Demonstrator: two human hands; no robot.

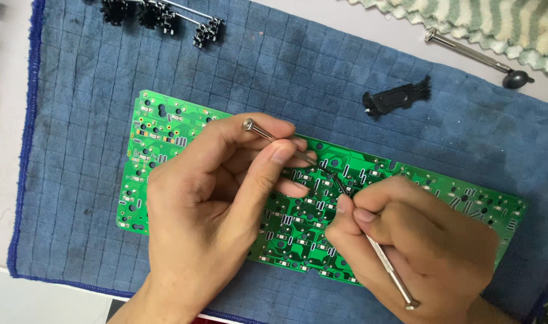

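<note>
**Honestly, two thin tools on one spot of a board needs slow hands**

So, going left to right: the left hand (208,204) has thumb and fingers pinched together on a thin metal tool (280,143), angled down toward the middle of the green circuit board (160,144). The right hand (418,240) is clamped pen-style on a second metal tool (389,271), and the tips seem to meet at the same small part. My take: brace both palms on the board, keep the tips low, no prying hard, or you'll likely scratch pads nearby.

Board lies flat on a blue cloth (76,180). Black clip parts (166,15) up top, a small black piece (397,99) and a spare screwdriver (475,55) off right, beside a striped towel (496,18).
</note>
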